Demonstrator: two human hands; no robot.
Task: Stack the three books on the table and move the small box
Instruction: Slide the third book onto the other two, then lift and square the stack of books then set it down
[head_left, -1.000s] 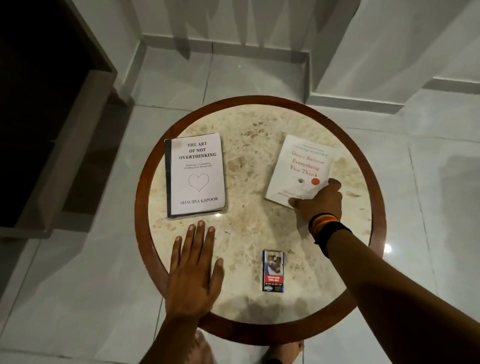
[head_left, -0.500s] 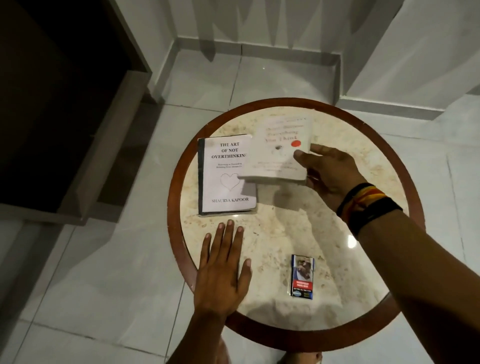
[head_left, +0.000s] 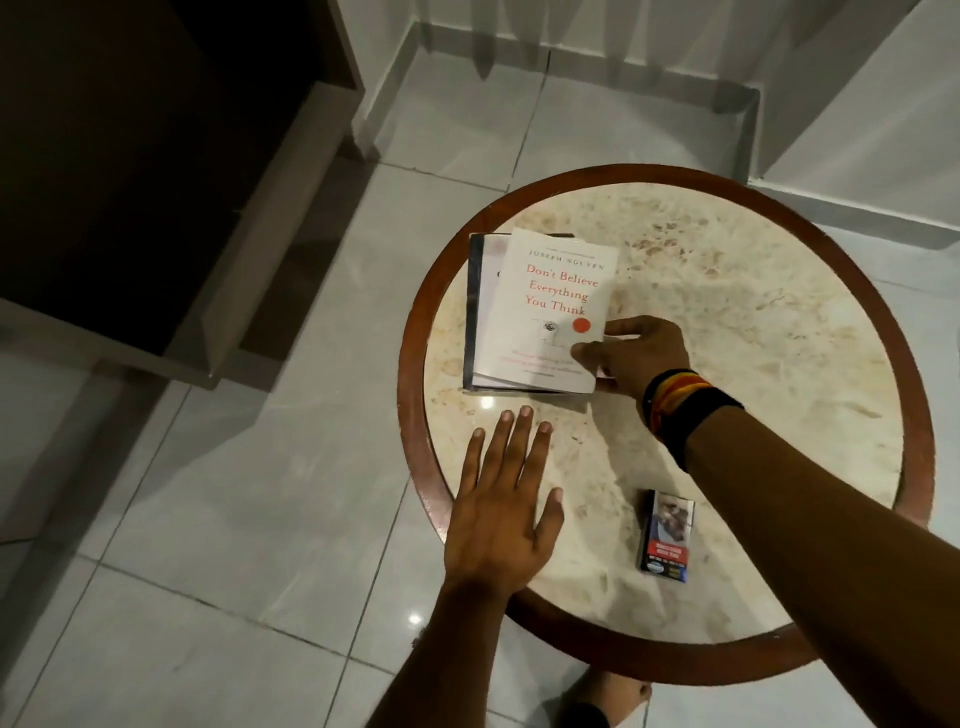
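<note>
Lying flat, white book (head_left: 550, 312) top pointing away, slightly tilted

top book (head_left: 550, 317): white, red lettering, red dot
table (head_left: 753, 291): beige mottled top, reddish-brown rim
small box (head_left: 666, 538): dark, red band
wristbands (head_left: 680, 405): black, yellow, red

Table (head_left: 779, 322): round, filling the right of the view, floor around it.
Top book (head_left: 550, 312): lies on the lower book (head_left: 480, 312), shifted right, at the table's left side.
Right hand (head_left: 631, 358): at the top book's near right corner, thumb on its cover.
Left hand (head_left: 501, 514): flat on the table's near left edge, just before the books.
Small box (head_left: 666, 538): lies near the front edge, right of the left hand, apart from the books.
</note>
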